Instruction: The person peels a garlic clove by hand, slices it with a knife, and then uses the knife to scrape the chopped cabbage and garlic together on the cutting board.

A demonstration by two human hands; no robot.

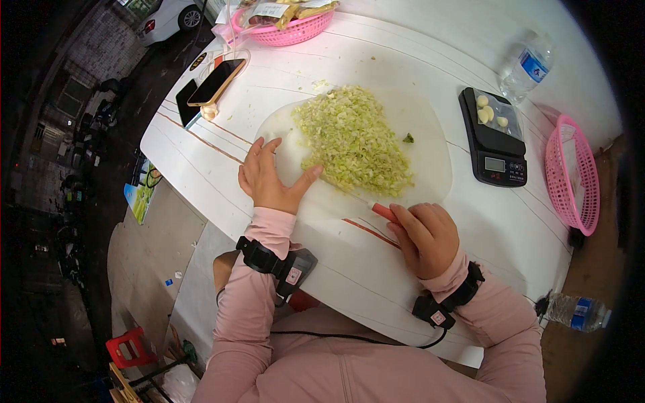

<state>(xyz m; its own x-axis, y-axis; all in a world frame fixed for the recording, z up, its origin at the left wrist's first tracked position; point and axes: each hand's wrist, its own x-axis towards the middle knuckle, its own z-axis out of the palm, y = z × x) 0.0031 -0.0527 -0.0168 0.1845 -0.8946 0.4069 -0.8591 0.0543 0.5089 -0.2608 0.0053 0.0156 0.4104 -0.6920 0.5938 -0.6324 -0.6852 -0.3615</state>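
Observation:
A heap of finely chopped pale green vegetable (356, 138), perhaps cabbage, covers the middle of a whitish cutting board (430, 158). My left hand (274, 178) rests at the board's left edge with fingers spread, its thumb close to the heap. In my right hand (426, 235) is a knife with a red handle (384, 213), held at the near edge of the board. Its thin blade points left, along the near side of the heap, and is hard to make out. A small dark green scrap (408, 138) lies right of the heap.
A black kitchen scale (497, 164) with several peeled garlic cloves (485, 111) stands at the right. Pink baskets (295, 31) (571, 174) sit at the back and far right. Two phones (216, 82) lie at the left, beside a garlic bulb (209, 111). A plastic bottle (527, 70) stands behind the scale.

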